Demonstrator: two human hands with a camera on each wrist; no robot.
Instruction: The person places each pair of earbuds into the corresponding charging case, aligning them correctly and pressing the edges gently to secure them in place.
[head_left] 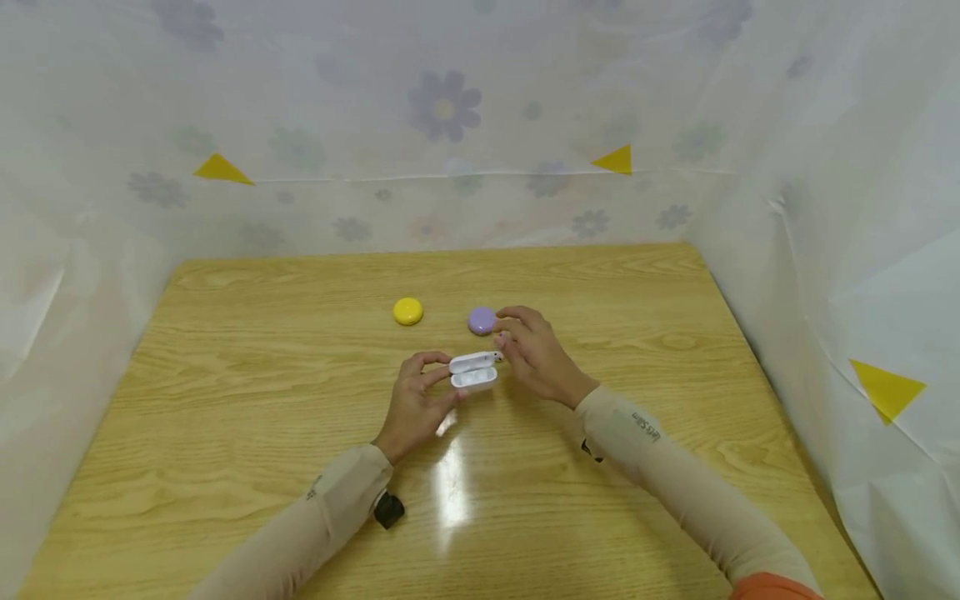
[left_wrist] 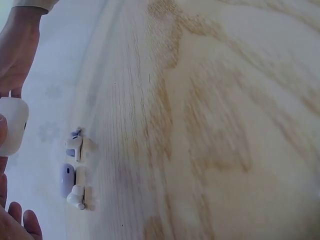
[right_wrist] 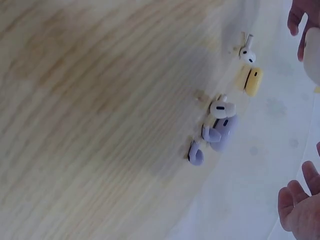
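White earbud case (head_left: pixel 474 379) is popped open over the wood-grain table (head_left: pixel 247 367), closer to its far edge, pinched by the left hand (head_left: pixel 417 402), while the right hand (head_left: pixel 542 357) has its fingers kinda spread right by the purple case (head_left: pixel 481 321).

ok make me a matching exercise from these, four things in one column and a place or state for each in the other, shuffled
Things
1. White case
2. Yellow case
3. Purple case
4. Flowered sheet

Places or states, going by the head view
A. Behind the table
B. Lid closed, right next to the right hand
C. Lid open, held in the left hand
D. On the table, apart from both hands

Right pairs: 1-C, 2-D, 3-B, 4-A
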